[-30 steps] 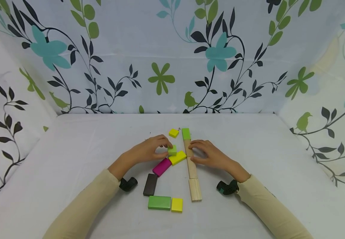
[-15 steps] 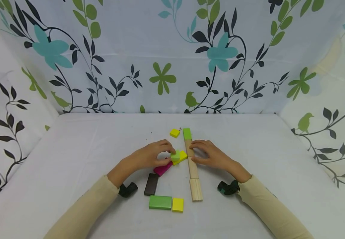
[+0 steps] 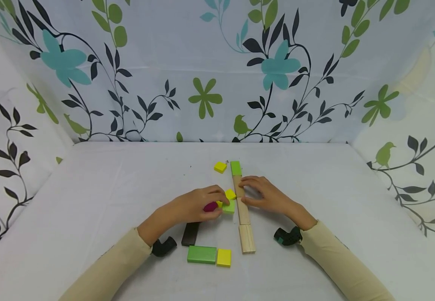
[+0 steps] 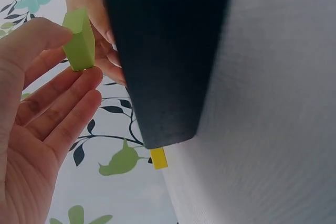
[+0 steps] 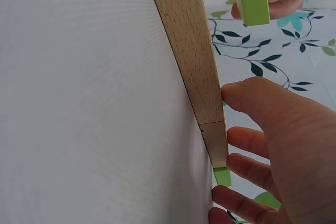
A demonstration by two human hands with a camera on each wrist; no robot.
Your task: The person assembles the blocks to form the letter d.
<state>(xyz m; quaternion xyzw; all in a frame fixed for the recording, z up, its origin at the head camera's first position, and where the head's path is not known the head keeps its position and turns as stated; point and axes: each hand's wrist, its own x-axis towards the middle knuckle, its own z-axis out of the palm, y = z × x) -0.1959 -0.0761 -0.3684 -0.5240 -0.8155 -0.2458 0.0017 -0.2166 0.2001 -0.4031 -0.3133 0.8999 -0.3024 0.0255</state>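
Observation:
My left hand (image 3: 198, 205) pinches a light green block (image 3: 228, 206) between thumb and fingers, close to the left side of a row of plain wooden blocks (image 3: 243, 211). In the left wrist view the green block (image 4: 79, 45) is held by its edges. Behind that hand, a magenta block (image 3: 210, 206) and a yellow block (image 3: 230, 194) are partly hidden. My right hand (image 3: 264, 194) lies at the row's right side, thumb and fingertips touching the wood. A bright green block (image 3: 236, 168) caps the row's far end.
Left of the row, a dark brown block (image 3: 190, 234) lies near the left wrist. Nearer the front are a green block (image 3: 201, 254) and a yellow block (image 3: 223, 258). A small yellow block (image 3: 220, 167) sits at the back. Patterned cloth (image 3: 153, 62) rises behind the table.
My left hand has brought the light green block toward the front and slightly right, past the yellow block, covering more of the magenta block. My right hand stays against the row.

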